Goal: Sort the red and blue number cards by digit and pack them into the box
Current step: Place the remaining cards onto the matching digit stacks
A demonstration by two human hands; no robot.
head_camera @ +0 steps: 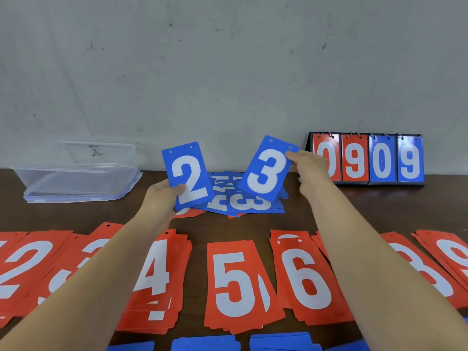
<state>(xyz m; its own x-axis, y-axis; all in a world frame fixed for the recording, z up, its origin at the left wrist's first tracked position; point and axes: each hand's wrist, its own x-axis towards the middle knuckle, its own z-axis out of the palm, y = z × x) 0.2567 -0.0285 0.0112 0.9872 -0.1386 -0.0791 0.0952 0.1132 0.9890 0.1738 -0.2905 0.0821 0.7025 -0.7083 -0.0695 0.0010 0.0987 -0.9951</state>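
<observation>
My left hand grips a blue card showing 2 by its lower left corner, held upright above the table. My right hand pinches a blue card showing 3 at its upper right edge, tilted to the right. Beneath both lies a loose heap of blue cards with some red ones under it. Red card stacks lie in a row nearer me: 2, 4, 5, 6. My arms cover parts of the stacks between them.
A clear plastic box sits on its lid at the back left by the wall. A flip scoreboard reading 0909 stands at the back right. Blue card stacks line the table's near edge. More red stacks lie far right.
</observation>
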